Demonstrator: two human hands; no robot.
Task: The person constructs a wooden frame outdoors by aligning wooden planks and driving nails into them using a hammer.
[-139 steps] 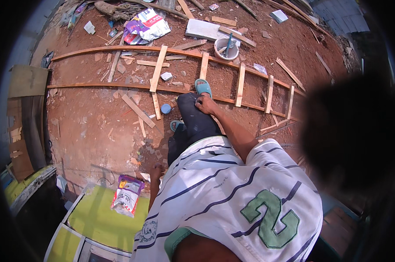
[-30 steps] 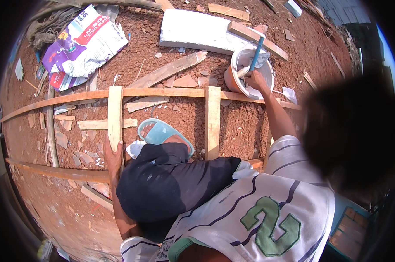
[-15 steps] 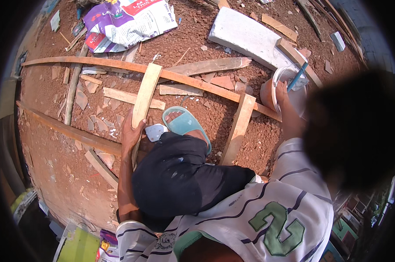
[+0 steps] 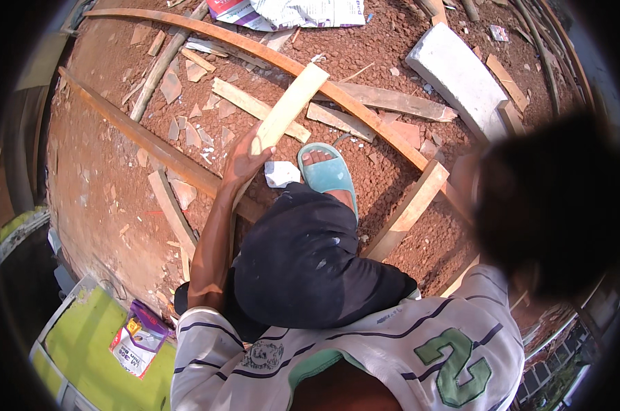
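My left hand (image 4: 247, 159) is closed round a pale wooden slat (image 4: 290, 104), thumb on one edge and fingers on the other. This slat lies across a long reddish wooden rail (image 4: 373, 125). Further right, a second wooden crosspiece (image 4: 412, 205) meets the same rail. A second long rail (image 4: 145, 152) runs on the left, passing behind my left forearm. A dark blurred shape (image 4: 550, 212) covers my right hand; only the striped sleeve (image 4: 488, 281) of that arm shows. By my sandalled foot (image 4: 329, 172) lies a white chunk (image 4: 281, 174).
A long white block (image 4: 457, 79) lies at the far right, on reddish soil strewn with tile shards (image 4: 171, 88) and wood offcuts. A crumpled printed bag (image 4: 296, 12) is at the top. At the lower left, a purple and white packet (image 4: 142, 339) rests on a lime-green surface (image 4: 77, 335).
The view has shifted, so the ground things sit further right. My left hand keeps its hold on the slat. My right hand, earlier at the bucket's rim, is now hidden, as is most of the bucket.
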